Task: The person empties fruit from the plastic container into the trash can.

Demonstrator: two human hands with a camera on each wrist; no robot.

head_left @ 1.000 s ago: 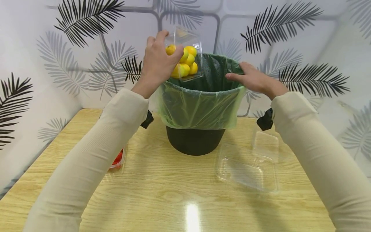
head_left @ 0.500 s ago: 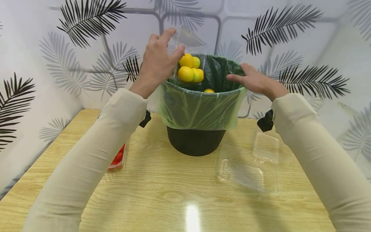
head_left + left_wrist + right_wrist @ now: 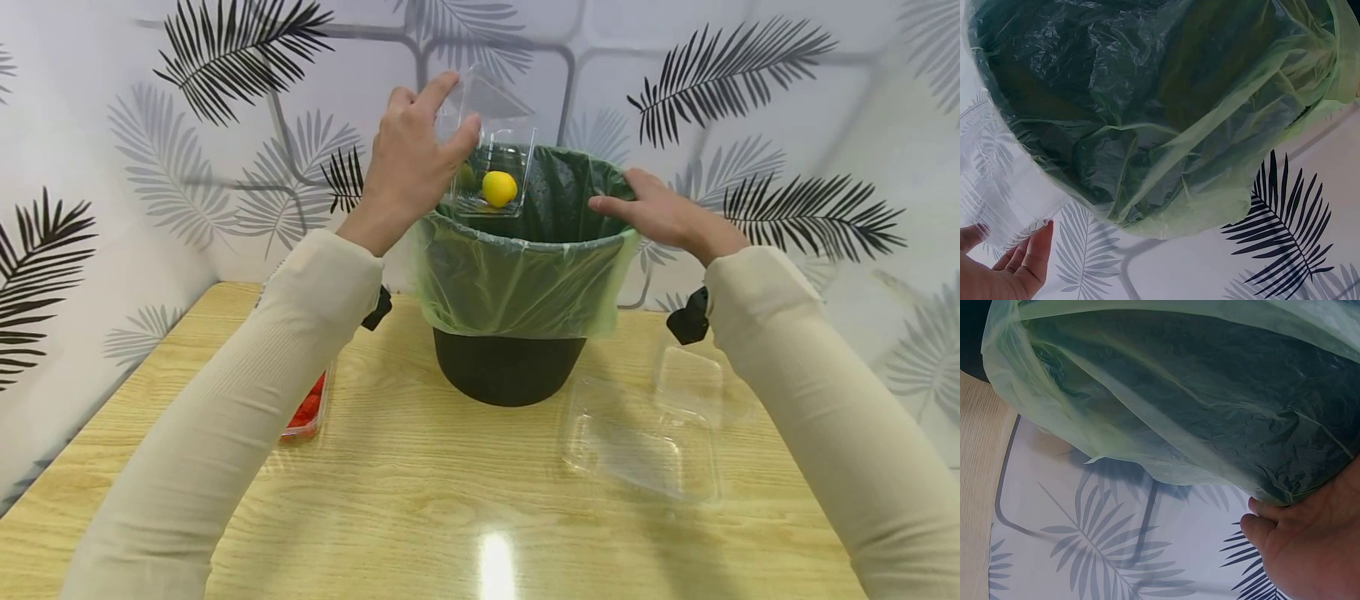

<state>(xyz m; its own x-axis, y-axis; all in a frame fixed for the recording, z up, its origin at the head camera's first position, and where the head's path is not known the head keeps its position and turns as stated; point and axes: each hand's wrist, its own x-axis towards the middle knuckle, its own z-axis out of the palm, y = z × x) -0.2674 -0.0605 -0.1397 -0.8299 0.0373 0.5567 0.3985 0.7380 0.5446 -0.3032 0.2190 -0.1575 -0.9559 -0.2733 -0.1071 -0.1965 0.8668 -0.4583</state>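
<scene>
My left hand (image 3: 412,154) grips a clear plastic clamshell container (image 3: 487,208), tilted over the mouth of a black bin (image 3: 510,371). One small yellow fruit, like a lemon (image 3: 498,189), shows plainly in the container; a dimmer one is partly behind my thumb. A green plastic bag (image 3: 525,287) lines the bin and folds down over its rim. My right hand (image 3: 667,208) holds the lined rim on the right, thumb on the inner side, fingers outside. In the left wrist view the container (image 3: 1016,194) is between thumb and fingers. The bin's bottom is hidden.
Clear plastic packaging, a tray (image 3: 645,454) and a smaller piece (image 3: 688,375), lies on the wooden table (image 3: 420,517) to the right. A clear box of red fruit (image 3: 307,408) is partly hidden by my left forearm. A leaf-patterned wall stands close behind the bin.
The container has tipped further, and most of its yellow fruits have dropped out into the bin. My right hand has stayed on the rim.
</scene>
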